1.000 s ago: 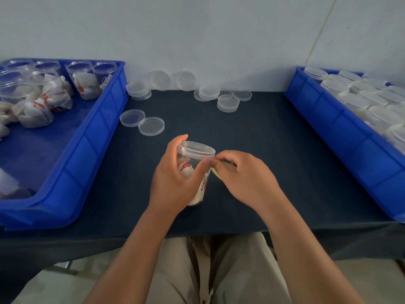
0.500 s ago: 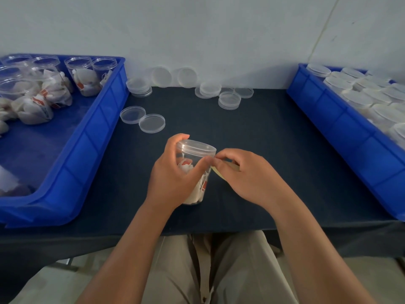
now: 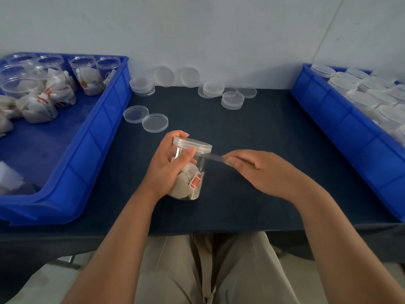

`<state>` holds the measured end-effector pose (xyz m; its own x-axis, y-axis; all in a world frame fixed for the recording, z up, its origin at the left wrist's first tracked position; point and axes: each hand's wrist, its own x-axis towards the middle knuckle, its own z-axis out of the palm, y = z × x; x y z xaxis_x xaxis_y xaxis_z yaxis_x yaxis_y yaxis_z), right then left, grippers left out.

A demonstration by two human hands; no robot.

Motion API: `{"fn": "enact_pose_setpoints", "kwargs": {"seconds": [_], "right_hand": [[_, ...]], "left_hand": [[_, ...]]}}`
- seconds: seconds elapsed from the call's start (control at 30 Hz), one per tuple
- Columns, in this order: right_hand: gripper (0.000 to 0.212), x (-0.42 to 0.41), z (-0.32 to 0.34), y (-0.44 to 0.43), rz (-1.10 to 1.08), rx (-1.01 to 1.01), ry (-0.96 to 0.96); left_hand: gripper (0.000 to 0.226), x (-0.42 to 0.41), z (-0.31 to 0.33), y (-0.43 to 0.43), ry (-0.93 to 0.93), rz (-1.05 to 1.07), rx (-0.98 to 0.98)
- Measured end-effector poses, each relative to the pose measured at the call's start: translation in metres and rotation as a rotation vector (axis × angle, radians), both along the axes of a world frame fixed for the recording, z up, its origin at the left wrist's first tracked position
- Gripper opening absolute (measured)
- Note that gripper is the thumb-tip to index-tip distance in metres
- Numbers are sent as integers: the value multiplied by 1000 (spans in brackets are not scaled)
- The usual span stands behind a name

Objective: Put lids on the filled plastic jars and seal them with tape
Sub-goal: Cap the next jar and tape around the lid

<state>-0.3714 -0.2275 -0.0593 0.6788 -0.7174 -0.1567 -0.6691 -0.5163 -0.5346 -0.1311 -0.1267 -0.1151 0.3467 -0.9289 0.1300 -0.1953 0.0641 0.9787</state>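
Left hand (image 3: 167,172) grips the jar (image 3: 195,183) (thumb pressed against it); right hand (image 3: 263,172) pinches the tape (image 3: 215,157), fingers curled.

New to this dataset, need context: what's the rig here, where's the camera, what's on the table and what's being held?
No machine: a person's two bare hands, filmed by one wide-angle camera on their head, looking down. The left hand grips a filled jar with its lid on; the right hand pinches a strip of tape stretched from just under the lid. On the dark table: loose lids, a left bin of open jars, a right bin of lidded jars.
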Motion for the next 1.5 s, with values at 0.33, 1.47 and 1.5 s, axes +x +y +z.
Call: {"fn": "enact_pose_setpoints", "kwargs": {"seconds": [0.33,1.47,1.5], "right_hand": [[51,14,-16,-7,-20,4,-18],[57,5,-16,33,4,78,-205],[57,2,-14,30,19,89,-226]], "left_hand": [[57,10,-13,-1,251,-214,-27],[51,-25,15,11,-93,169,100],[50,-21,15,13,-82,151,89]]}}
